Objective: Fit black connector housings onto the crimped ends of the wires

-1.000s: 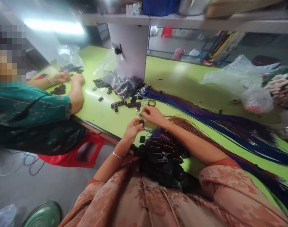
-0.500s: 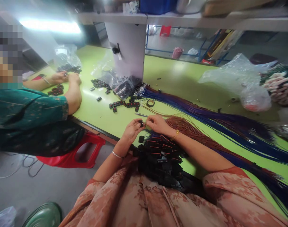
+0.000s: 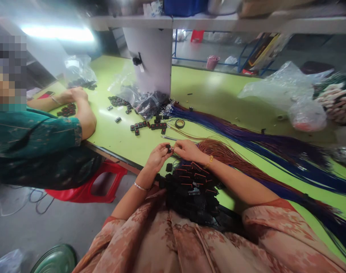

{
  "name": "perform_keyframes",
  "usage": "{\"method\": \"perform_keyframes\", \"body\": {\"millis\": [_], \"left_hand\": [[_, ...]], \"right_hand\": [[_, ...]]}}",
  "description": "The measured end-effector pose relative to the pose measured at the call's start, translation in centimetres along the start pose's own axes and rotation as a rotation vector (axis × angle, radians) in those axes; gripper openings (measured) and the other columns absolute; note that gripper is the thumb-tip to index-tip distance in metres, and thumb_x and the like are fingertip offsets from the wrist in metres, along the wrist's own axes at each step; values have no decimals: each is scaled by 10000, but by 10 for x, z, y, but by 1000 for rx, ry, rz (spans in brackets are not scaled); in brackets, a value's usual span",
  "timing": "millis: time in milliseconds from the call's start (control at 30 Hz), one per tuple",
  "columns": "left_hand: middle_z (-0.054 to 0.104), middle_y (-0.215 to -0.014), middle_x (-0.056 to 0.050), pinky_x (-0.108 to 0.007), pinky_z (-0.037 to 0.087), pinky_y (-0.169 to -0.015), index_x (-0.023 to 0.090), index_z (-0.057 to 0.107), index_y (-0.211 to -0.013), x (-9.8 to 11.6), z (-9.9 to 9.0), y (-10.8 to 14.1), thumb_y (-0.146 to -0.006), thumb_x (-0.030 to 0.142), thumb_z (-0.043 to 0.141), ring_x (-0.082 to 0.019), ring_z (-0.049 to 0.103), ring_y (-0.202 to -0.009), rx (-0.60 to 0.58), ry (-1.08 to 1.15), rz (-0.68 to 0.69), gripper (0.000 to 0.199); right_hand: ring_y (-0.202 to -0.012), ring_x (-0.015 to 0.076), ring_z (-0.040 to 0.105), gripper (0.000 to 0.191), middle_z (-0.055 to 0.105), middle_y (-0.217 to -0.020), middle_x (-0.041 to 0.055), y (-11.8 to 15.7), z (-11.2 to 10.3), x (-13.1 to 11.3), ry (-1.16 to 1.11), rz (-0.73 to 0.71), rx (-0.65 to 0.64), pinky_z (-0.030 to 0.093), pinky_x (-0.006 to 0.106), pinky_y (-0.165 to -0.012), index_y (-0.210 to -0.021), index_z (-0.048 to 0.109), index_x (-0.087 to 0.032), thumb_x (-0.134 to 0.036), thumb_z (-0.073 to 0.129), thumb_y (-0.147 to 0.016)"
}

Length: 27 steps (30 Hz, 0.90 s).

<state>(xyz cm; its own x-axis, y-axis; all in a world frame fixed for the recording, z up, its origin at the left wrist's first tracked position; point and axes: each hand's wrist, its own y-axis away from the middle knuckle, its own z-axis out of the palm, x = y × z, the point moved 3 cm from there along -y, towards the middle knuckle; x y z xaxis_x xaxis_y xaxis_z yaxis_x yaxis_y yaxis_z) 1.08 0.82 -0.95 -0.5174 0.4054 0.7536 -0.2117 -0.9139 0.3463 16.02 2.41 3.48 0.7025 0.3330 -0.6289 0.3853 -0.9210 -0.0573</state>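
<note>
Between the fingers and thumb of my left hand point(image 3: 158, 156) is a small black connector point(image 3: 169, 148). My right hand point(image 3: 189, 150) is pinched beside it, its fingertips meeting the connector's right side; what they grip is too small to make out. Below both hands lies a heap of black parts with orange edges point(image 3: 194, 178). A bundle of brown wires point(image 3: 224, 153) runs off to the right from behind my right wrist. Beyond my hands are black-and-red connectors point(image 3: 158, 126) and a roll of tape point(image 3: 180, 123) on the green table point(image 3: 127, 140).
Blue and purple wires point(image 3: 218, 127) stretch across the table to the right. Clear plastic bags point(image 3: 278, 89) lie at the back right. A co-worker's hands point(image 3: 76, 94) are at the left, near small dark parts point(image 3: 67, 110). A white partition point(image 3: 151, 64) stands at the back.
The co-worker's hands have drawn closer together and shifted slightly left. My hands keep nearly the same pose around the connector. The whole view has shifted slightly.
</note>
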Motion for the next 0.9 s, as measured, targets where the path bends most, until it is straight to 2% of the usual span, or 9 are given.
{"method": "perform_keyframes", "body": {"millis": [333, 433, 600, 667, 800, 900], "left_hand": [[630, -874, -20, -349, 480, -966, 157, 597, -949, 0, 3, 2, -724, 91, 690, -110, 623, -853, -4, -37, 22, 252], [633, -866, -16, -331, 494, -932, 157, 599, -941, 2, 3, 3, -723, 73, 682, -100, 621, -817, 18, -60, 28, 248], [641, -820, -27, -347, 518, -889, 139, 601, -897, 2, 1, -1, -732, 58, 655, -109, 628, -773, 87, -99, -2, 191], [648, -818, -33, -350, 523, -880, 133, 601, -892, 1, 2, -3, -737, 50, 643, -110, 630, -765, 103, -109, -6, 180], [647, -788, -23, -320, 535, -845, 135, 589, -890, 0, 5, -2, -739, 45, 639, -105, 630, -755, 122, -117, 13, 182], [647, -790, -17, -296, 538, -824, 138, 584, -891, 1, 5, -1, -733, 32, 635, -95, 626, -745, 138, -140, 28, 197]], "right_hand": [[-546, 109, 388, 239, 545, -593, -6, -2, 2, 0, 19, -17, -35, 210, 251, -540, -647, 573, -168, -288, 468, -825], [-585, 127, 419, 246, 601, -671, 31, 0, 4, -4, 131, -79, -39, 227, 264, -567, -721, 599, -161, -283, 443, -867], [-754, 195, 508, 234, 653, -880, 135, 1, 7, -10, 407, -248, -24, 269, 294, -649, -910, 635, -115, -250, 446, -884], [-769, 202, 522, 225, 658, -898, 143, -1, 9, -9, 418, -226, -45, 276, 296, -653, -922, 635, -112, -237, 453, -881], [-706, 172, 537, 253, 677, -835, 98, -4, 10, -6, 296, -79, -81, 274, 281, -620, -866, 631, -142, -246, 407, -918], [-728, 177, 549, 253, 682, -859, 103, -5, 9, -7, 324, -96, -72, 273, 283, -628, -872, 632, -141, -253, 409, -920]]}}
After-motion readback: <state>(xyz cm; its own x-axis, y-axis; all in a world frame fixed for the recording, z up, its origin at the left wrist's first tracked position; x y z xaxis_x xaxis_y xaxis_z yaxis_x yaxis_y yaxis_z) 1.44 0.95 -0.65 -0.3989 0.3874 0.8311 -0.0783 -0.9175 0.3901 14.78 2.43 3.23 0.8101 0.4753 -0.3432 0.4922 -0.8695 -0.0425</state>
